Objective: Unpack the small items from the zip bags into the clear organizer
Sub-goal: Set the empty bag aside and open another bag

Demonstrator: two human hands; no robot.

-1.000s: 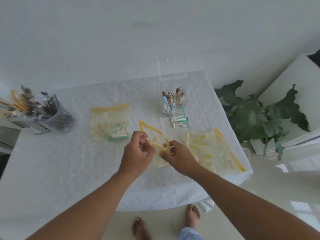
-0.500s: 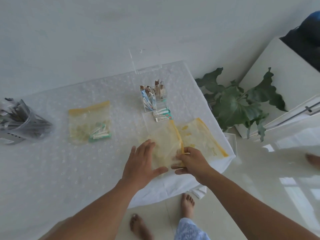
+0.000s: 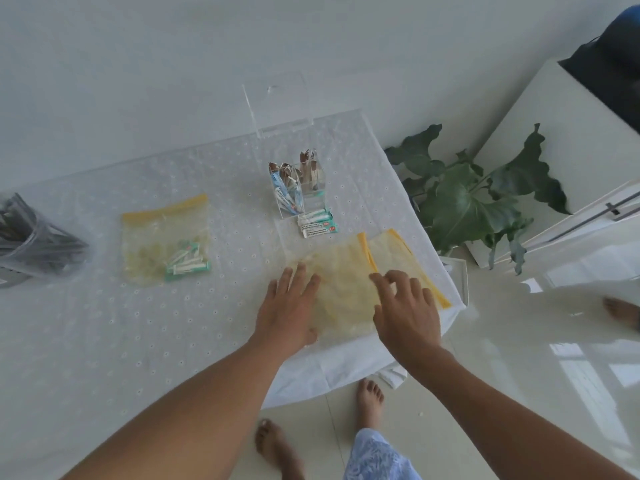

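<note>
Left hand [image 3: 290,306]: flat, fingers straight, pressing near zip bag [image 3: 341,289].
Right hand [image 3: 407,306]: fingers loosely spread over same bag, gripping nothing.
Near zip bag: right front table [image 3: 104,323] corner.
Clear organizer [image 3: 301,192]: toward right rear edge.

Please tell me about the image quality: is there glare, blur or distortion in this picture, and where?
Head view: soft and hazy overall, so print on the packets is unreadable; strong window glare on the glossy floor at right; wide-angle bending curves the table edge and stretches the forearms; the clear organizer nearly vanishes against the white cloth; shadows under left hand and right hand are faint.
</note>
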